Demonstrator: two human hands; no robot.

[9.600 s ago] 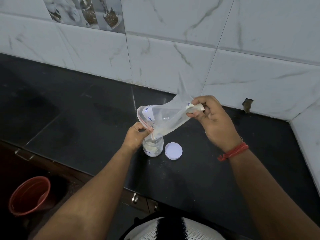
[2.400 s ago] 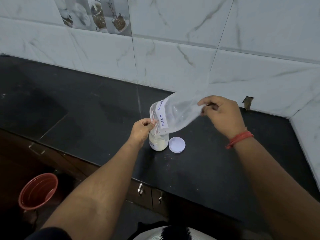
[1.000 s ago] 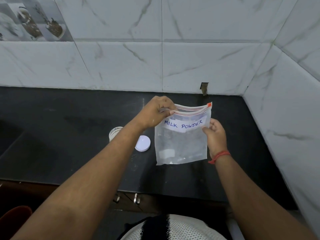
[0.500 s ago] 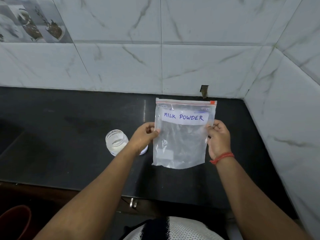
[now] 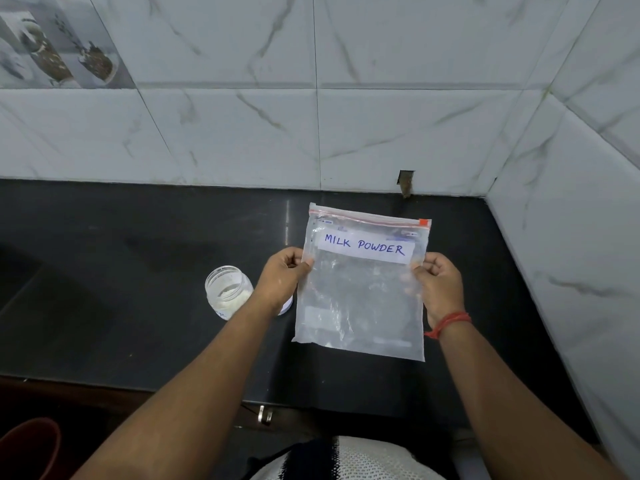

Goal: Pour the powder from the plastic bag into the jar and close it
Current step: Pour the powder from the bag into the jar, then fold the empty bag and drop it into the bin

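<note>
Now bag emptied, zipped, held flat above counter — left hand and right hand pinching its sides. Powder moved into jar; lid still off.

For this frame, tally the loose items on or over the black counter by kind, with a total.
Clear zip plastic bag labelled MILK POWDER: 1
Clear open jar holding white powder: 1
White round lid, mostly hidden behind the left hand: 1
Total: 3
</note>
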